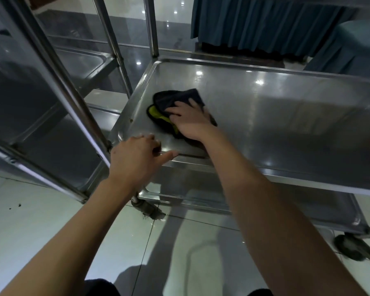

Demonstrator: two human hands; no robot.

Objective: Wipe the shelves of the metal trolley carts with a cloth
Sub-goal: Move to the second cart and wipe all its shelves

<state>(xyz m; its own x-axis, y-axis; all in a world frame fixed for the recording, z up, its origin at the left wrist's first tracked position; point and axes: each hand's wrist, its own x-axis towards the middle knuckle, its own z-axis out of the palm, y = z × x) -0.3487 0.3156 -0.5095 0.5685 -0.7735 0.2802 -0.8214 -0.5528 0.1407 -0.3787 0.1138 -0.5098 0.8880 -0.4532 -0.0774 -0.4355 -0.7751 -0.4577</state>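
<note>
**Two hands on the near-left corner of a steel trolley shelf**

Two trolley carts are in view. The nearer cart's shelf (265, 107) fills the centre and right of the frame; it has a raised rim on all visible sides, and its right end is cut off by the frame edge. The bare metal to the right of the cloth, towards centre right, is unobstructed. To the left, the cloth lies near the left rim, with only a narrow strip of shelf between them.

The cloth (175, 99), dark with a yellow-green underside showing, lies bunched on the shelf at centre frame. The right hand (190, 120) lies flat on it, fingers spread, palm pressing down. The hand covers the near part of the cloth.

The left hand (137, 159) is at the near-left corner of the same shelf, fingers curled over the rim, thumb extended along the near edge. Whether the fingertips grip under the rim cannot be told.

One lower shelf (265, 208) shows beneath, partly hidden by the forearms. Two castors are visible: one (147, 208) under the near-left corner, one (355, 248) at lower right, blurred.

The second cart (51, 103) stands at upper left, just beside the first; its upright tubes cross the frame diagonally and its top is cut off.

Pleated blue drapery (265, 22) hangs at upper right.
</note>
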